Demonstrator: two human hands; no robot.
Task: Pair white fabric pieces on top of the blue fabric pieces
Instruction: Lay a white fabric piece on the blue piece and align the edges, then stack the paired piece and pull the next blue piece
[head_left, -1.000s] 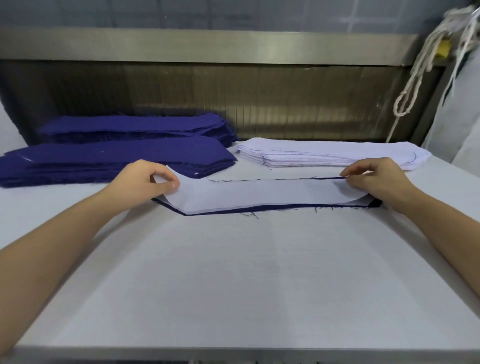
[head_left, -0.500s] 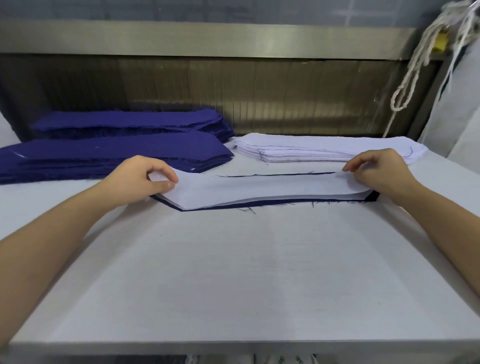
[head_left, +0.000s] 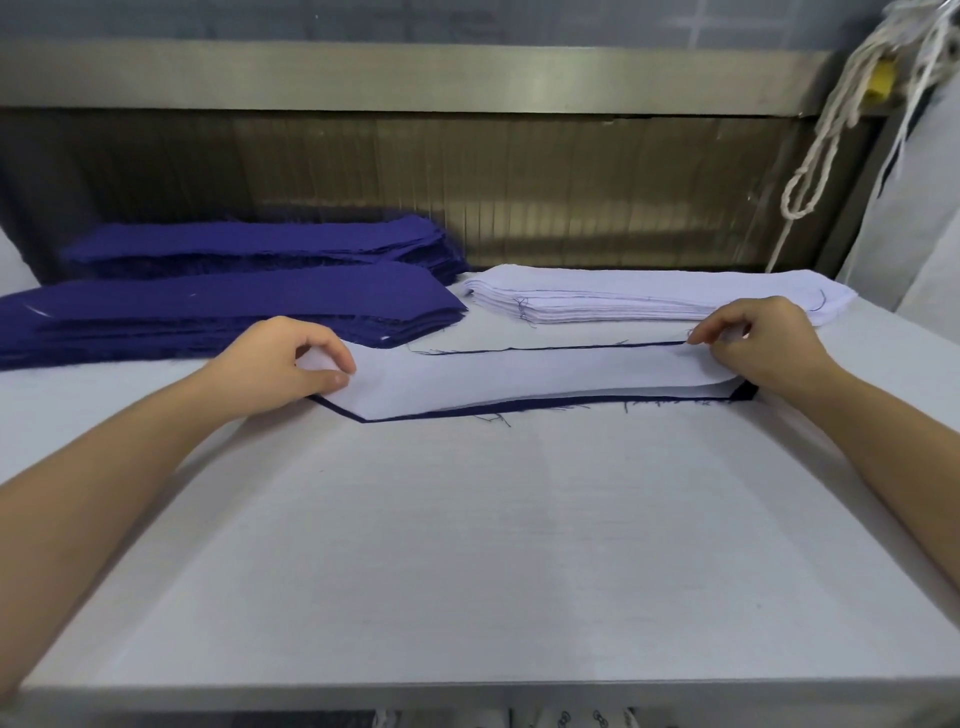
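A long white fabric piece (head_left: 524, 379) lies on a blue fabric piece (head_left: 447, 413), whose dark edge shows along the near and far sides. My left hand (head_left: 280, 366) pinches the white piece's left end between thumb and fingers. My right hand (head_left: 758, 348) pinches its right end, which is lifted slightly off the blue piece. A stack of white pieces (head_left: 649, 296) sits behind at the right. Two stacks of blue pieces (head_left: 223, 312) lie behind at the left.
The work goes on over a white table (head_left: 493, 545), with a metal rail and ribbed panel (head_left: 519, 208) behind it. A white rope (head_left: 831, 130) hangs at the far right, beside pale bundled cloth.
Both hands have kept their pinch on the white piece and shifted it slightly away from me over the blue piece. The near blue edge shows a little more.
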